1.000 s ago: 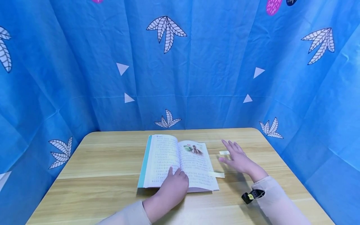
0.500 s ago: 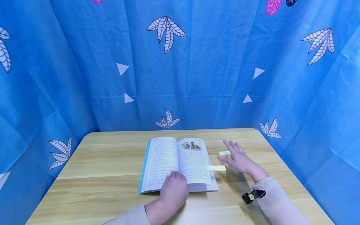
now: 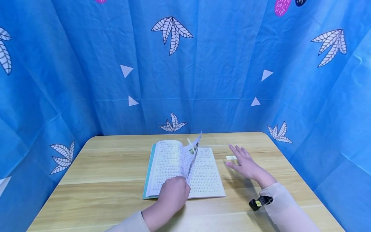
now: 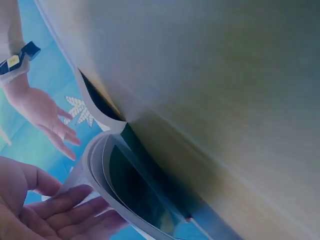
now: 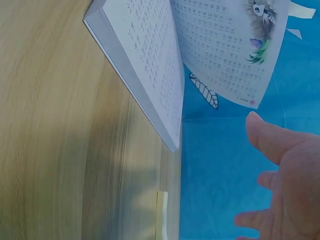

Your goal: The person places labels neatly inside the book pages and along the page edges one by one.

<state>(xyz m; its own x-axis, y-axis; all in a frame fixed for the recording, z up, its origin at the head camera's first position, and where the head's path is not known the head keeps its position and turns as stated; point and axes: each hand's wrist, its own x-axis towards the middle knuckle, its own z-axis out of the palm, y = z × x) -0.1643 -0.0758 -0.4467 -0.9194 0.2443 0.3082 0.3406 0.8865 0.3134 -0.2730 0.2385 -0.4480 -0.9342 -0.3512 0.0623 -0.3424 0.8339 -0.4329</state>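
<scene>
A thick open book (image 3: 166, 167) with a teal cover edge lies on the table. My left hand (image 3: 174, 193) is at its lower edge beside the fold, thumb and fingers pinching a page (image 3: 192, 158) that stands nearly upright. In the left wrist view the fingers (image 4: 80, 220) are curled by the bent pages. The right wrist view shows the lifted page's picture side (image 5: 230, 50), with a pale paper strip (image 5: 302, 11) at its edge. To the right of the book, my right hand (image 3: 246, 166) is held with fingers spread, touching no page.
Another small pale strip (image 3: 231, 158) lies on the wooden table (image 3: 110, 161) by the right hand's fingertips. A black watch-like band (image 3: 261, 202) is on the right wrist. Blue patterned curtain (image 3: 185, 80) surrounds the table's back and sides.
The right-hand page has swung up from lying flat to nearly upright, carrying its paper strip leftward and showing the text page beneath. The left hand shifted slightly left; the right hand stayed put.
</scene>
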